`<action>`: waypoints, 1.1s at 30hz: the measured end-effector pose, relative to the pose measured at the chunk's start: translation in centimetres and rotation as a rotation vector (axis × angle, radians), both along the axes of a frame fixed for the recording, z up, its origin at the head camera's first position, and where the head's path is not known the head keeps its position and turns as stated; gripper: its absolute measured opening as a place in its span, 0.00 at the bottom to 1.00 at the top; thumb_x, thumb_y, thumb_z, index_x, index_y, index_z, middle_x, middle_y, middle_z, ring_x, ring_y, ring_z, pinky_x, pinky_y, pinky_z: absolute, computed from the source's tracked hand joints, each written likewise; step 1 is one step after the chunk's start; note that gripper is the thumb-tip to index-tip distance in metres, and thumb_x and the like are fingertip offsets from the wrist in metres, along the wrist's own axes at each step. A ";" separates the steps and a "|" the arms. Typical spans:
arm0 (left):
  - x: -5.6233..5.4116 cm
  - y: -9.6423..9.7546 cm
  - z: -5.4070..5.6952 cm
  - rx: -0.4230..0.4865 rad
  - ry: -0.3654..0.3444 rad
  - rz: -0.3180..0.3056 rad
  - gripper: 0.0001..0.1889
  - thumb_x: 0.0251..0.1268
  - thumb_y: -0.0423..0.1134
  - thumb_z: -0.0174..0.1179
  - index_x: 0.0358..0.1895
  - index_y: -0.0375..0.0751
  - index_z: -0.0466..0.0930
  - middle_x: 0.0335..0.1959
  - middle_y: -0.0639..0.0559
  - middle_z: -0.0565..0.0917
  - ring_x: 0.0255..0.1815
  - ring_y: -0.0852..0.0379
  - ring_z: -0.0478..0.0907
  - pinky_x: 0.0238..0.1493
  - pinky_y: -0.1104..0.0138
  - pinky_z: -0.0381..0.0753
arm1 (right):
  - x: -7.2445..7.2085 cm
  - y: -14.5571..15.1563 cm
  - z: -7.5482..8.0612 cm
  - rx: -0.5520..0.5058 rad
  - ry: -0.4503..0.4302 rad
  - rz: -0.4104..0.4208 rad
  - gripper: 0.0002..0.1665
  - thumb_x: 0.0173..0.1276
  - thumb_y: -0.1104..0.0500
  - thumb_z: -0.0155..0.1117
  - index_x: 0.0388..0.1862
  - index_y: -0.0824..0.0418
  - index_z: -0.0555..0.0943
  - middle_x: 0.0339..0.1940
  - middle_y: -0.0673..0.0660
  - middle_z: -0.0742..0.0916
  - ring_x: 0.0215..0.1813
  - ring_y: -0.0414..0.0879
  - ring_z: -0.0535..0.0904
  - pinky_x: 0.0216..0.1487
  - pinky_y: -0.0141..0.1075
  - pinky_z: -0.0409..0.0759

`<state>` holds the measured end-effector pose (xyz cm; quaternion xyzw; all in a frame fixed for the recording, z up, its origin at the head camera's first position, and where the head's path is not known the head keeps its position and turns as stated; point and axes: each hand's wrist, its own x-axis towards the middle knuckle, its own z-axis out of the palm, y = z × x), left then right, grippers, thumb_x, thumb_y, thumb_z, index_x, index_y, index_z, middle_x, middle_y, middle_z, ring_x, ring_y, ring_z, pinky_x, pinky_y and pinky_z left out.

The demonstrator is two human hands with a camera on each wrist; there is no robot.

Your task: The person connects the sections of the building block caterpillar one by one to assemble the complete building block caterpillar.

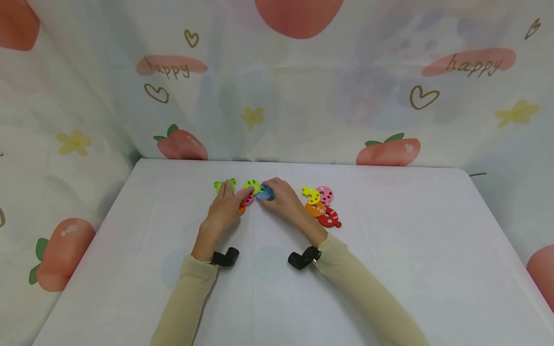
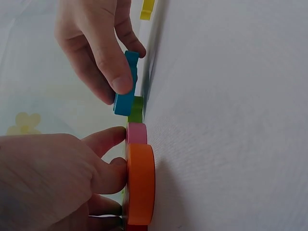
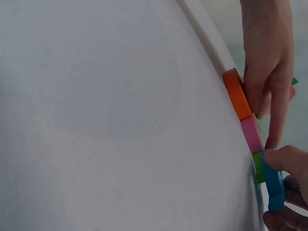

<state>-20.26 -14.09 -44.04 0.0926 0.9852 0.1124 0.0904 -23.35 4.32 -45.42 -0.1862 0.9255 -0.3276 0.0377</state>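
Observation:
My right hand (image 1: 283, 199) pinches a blue puzzle piece (image 2: 126, 86) between thumb and fingers, tilted just above the light green striped piece (image 1: 252, 185). Spread across the joined pieces, my left hand (image 1: 221, 211) rests its fairly straight fingers on them. Under and beside it lie a pink piece (image 2: 137, 133), an orange piece (image 2: 142, 185) and a green animal-head piece (image 1: 218, 185). A sliver of red piece (image 2: 137, 228) shows at the bottom of the left wrist view. The hand hides parts of this row.
To the right of my right hand lies a second cluster: a yellow piece (image 1: 311, 195), a spotted pink piece (image 1: 325, 194), an orange piece marked 10 (image 1: 313, 208) and a red piece (image 1: 330, 219). The white table (image 1: 407, 250) ends at a printed curtain (image 1: 294, 96) behind.

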 end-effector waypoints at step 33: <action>-0.2 0.0 -0.5 -0.023 0.019 -0.020 0.31 0.69 0.32 0.54 0.73 0.60 0.62 0.74 0.22 0.50 0.77 0.30 0.47 0.71 0.43 0.64 | 0.4 -1.3 -0.8 0.035 0.003 -0.115 0.32 0.64 0.49 0.69 0.62 0.64 0.76 0.60 0.62 0.79 0.58 0.54 0.73 0.63 0.43 0.75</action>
